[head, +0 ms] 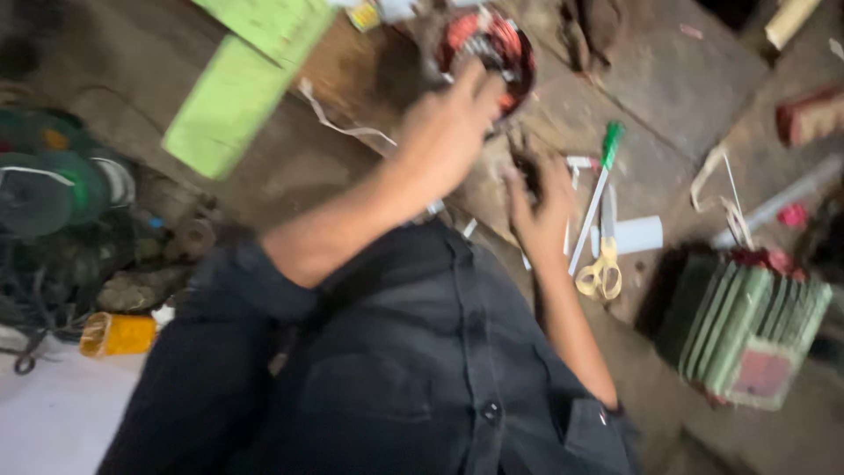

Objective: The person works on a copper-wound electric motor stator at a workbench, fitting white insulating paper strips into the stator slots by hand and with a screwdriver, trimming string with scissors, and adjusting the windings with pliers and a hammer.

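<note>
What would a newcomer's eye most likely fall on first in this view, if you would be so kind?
Probably the left hand in the upper middle, its fingers reaching onto a round motor stator with red-and-copper windings. Just right of it, the right hand hovers over the worn floor, beside yellow-handled scissors and a green-handled screwdriver. A green ribbed motor housing at the right edge also stands out.

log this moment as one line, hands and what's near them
left hand: on round red-wound part | right hand: over floor, grip unclear | nearby: yellow scissors, green screwdriver | view: blurred
</note>
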